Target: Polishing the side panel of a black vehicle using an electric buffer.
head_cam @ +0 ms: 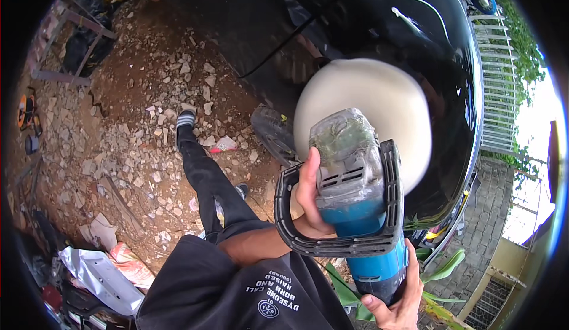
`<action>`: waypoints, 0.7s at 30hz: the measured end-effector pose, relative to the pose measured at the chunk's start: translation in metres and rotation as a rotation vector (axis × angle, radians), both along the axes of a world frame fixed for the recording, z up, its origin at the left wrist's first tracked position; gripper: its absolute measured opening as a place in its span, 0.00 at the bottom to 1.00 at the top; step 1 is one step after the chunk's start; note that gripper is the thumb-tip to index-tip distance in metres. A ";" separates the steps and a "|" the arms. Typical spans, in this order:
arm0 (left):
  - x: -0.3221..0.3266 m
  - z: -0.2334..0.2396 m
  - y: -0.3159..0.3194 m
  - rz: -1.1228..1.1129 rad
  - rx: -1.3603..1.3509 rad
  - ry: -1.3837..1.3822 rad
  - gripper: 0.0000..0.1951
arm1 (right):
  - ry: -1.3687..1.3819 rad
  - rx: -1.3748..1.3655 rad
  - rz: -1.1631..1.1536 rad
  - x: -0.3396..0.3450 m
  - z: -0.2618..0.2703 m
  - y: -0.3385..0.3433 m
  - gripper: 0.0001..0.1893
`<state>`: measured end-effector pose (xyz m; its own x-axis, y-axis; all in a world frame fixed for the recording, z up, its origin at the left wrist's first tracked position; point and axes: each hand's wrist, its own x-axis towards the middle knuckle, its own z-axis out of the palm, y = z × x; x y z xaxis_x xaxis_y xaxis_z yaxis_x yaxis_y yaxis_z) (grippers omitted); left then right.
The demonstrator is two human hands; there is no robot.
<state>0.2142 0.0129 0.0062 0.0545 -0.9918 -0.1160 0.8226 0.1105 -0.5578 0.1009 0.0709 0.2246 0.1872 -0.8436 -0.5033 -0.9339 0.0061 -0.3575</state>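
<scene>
A teal and black rotary polisher (366,223) lies between my two hands. My left hand (313,196) reaches inside its black loop handle (393,187) and grips the body near the grimy gear head (344,143), thumb pointing up. Around the rear of the motor housing wraps my right hand (398,301). The round off-white polishing pad (378,90) is blurred, as if spinning, and sits against a glossy black vehicle panel (444,76). The polisher's head hides part of the pad. Whether the whole pad face touches the paint cannot be seen.
A vehicle wheel (273,134) shows below the bodywork. Rubble (146,138) covers the ground around my legs. At left are a metal frame (73,78) and an orange reel-like object (26,111); a silver panel (104,281) lies lower down. Green leaves (444,267) grow near my right hand.
</scene>
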 end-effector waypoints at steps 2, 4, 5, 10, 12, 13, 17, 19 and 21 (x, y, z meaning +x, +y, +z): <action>0.005 0.007 0.002 -0.012 0.056 -0.047 0.34 | 0.008 -0.007 0.043 0.000 -0.002 -0.001 0.51; 0.001 0.014 0.002 0.005 0.067 -0.001 0.33 | -0.066 0.016 -0.051 -0.004 0.002 0.004 0.51; -0.008 0.018 -0.001 0.188 -0.068 -0.087 0.29 | -0.099 0.024 -0.102 -0.006 0.005 0.006 0.52; -0.011 0.010 0.006 -0.065 -0.041 0.020 0.27 | -0.128 0.070 -0.175 -0.007 0.007 0.007 0.53; -0.001 0.004 0.003 -0.059 0.013 -0.035 0.28 | -0.114 -0.066 -0.025 -0.008 -0.012 0.004 0.50; 0.005 -0.001 0.001 -0.050 0.069 -0.095 0.29 | -0.168 -0.070 -0.054 -0.008 -0.021 0.003 0.54; 0.040 -0.028 -0.003 0.176 0.236 -0.243 0.35 | -0.361 -0.048 0.045 -0.003 -0.067 -0.018 0.55; 0.061 -0.026 -0.013 0.124 0.034 -0.257 0.33 | -0.385 0.030 -0.026 0.011 -0.084 -0.028 0.56; 0.069 -0.041 -0.010 0.140 0.059 -0.269 0.33 | -0.351 0.011 0.130 0.008 -0.109 -0.037 0.55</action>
